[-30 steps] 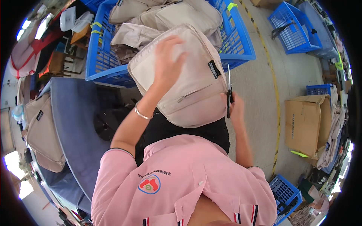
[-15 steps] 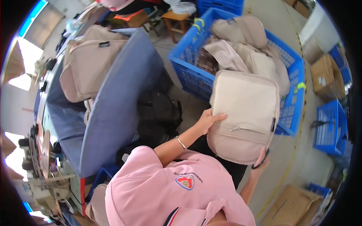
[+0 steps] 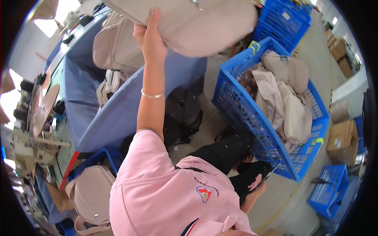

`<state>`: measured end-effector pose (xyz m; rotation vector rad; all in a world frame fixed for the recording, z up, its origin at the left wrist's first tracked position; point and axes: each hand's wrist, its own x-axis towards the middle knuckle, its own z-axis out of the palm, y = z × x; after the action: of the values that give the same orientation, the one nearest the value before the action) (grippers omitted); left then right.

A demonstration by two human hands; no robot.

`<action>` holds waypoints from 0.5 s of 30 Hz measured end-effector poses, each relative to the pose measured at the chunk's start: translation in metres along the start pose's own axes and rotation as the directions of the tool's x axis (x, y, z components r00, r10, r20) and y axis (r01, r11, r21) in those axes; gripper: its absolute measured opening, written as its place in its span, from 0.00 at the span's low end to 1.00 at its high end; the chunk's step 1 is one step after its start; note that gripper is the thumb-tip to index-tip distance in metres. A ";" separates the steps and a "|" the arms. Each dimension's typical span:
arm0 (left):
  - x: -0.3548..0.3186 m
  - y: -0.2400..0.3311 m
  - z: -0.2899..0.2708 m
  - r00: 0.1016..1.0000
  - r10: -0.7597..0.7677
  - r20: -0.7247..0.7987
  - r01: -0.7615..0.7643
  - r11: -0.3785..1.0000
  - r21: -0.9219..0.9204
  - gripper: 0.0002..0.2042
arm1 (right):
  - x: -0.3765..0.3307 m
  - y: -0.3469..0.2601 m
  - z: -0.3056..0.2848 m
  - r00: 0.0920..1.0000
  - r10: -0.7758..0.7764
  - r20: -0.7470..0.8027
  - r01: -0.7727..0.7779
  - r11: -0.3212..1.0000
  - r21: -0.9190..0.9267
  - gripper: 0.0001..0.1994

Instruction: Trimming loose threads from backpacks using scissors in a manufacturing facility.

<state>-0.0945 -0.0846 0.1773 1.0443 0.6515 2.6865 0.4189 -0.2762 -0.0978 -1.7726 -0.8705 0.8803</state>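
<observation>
My left hand (image 3: 151, 41) is stretched far forward, gripping the edge of a beige backpack (image 3: 208, 29) between thumb and fingers. The backpack is held up at the top of the view, partly cut off by the frame; a small metal zipper pull shows on it. Below it, over a blue cloth-sided bin (image 3: 114, 112), more beige backpacks (image 3: 118, 43) are piled. My right hand (image 3: 258, 187) is low by my knee, fingers curled round a slim tool with a thin metal blade and dark handle, apparently scissors.
A blue plastic crate (image 3: 252, 114) with beige bags stands on the right, and stacked blue crates (image 3: 281, 23) are behind it. Another beige backpack (image 3: 92, 192) lies at lower left. Black rolls (image 3: 183, 104) sit under the cloth bin. Cardboard boxes (image 3: 341, 141) line the far right.
The backpack has moved from in front of me up and to the left, toward the cloth bin. My right hand has let go of it and dropped beside my knee.
</observation>
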 end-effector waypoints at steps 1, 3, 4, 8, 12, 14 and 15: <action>0.018 -0.005 -0.027 0.995 0.080 -0.055 -0.063 0.962 0.266 0.26 | 0.000 -0.001 0.000 1.000 -0.012 0.015 0.013 0.999 -0.029 0.19; 0.045 -0.016 -0.079 0.976 0.186 -0.110 -0.101 0.844 0.527 0.31 | -0.001 -0.005 0.003 0.998 -0.026 0.055 0.030 0.997 -0.067 0.19; 0.056 -0.020 -0.103 0.870 0.489 -0.069 -0.167 0.423 0.890 0.36 | -0.001 -0.008 0.006 0.998 -0.022 0.067 0.028 0.995 -0.096 0.19; 0.087 -0.040 -0.131 0.846 0.224 0.484 -0.430 -0.253 0.867 0.43 | 0.015 -0.001 0.007 0.996 -0.028 0.089 0.051 0.962 -0.268 0.19; 0.089 -0.096 -0.163 0.843 -0.250 0.477 -0.538 -0.337 0.773 0.40 | 0.023 -0.018 0.023 0.986 -0.104 0.130 0.146 0.915 -0.376 0.19; 0.091 -0.121 -0.185 0.795 -0.443 0.413 -0.591 -0.418 0.690 0.40 | 0.018 -0.035 0.039 0.991 -0.085 0.101 0.120 0.904 -0.411 0.19; 0.100 -0.134 -0.205 0.776 -0.496 0.389 -0.615 -0.463 0.638 0.40 | 0.014 -0.040 0.042 0.990 -0.092 0.106 0.129 0.896 -0.426 0.19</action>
<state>-0.3048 -0.0019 0.0402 2.0186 3.0455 0.2641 0.3830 -0.2337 -0.0756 -2.0481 -1.2868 0.7268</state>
